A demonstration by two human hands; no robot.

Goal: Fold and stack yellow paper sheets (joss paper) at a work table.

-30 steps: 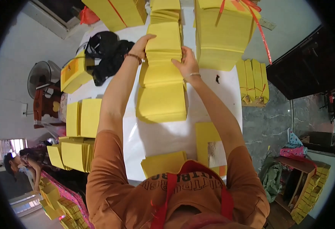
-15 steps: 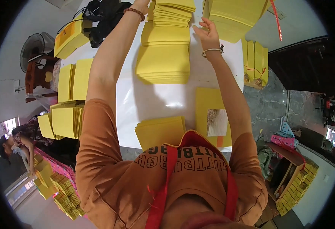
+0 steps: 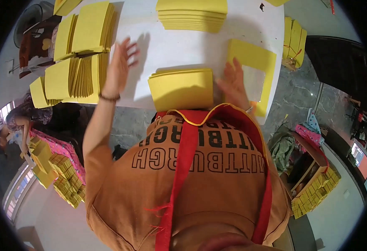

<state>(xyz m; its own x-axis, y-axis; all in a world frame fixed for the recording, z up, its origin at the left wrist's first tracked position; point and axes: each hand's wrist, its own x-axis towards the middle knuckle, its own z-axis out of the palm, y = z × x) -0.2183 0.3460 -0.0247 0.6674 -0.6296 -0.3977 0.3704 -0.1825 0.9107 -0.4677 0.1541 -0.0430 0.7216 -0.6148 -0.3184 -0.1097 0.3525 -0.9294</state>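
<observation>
Close to my body, a small stack of yellow paper sheets [image 3: 181, 88] lies at the near edge of the white table [image 3: 179, 50]. My left hand [image 3: 118, 71] hovers to the left of this stack, beside the yellow stacks on the left, with its fingers spread and nothing in them. On the other side, my right hand [image 3: 235, 81] is slightly blurred, fingers apart and holding nothing. It is over the left edge of a flat yellow sheet [image 3: 252, 49] that bears a pale rectangle [image 3: 254, 81]. Farther off in the middle sits a thick yellow stack [image 3: 192, 16].
Several yellow stacks [image 3: 76, 77] crowd the table's left side. Bundles tied with red string [image 3: 294, 39] stand beyond the right edge. At far left, a person [image 3: 22, 119] works near yellow blocks [image 3: 68, 178]. A box of small yellow blocks [image 3: 317, 192] is at lower right.
Both hands have drawn back from the far stacks toward my body, the left now low beside the left stacks. The view has shifted, so the table's near part shows more.
</observation>
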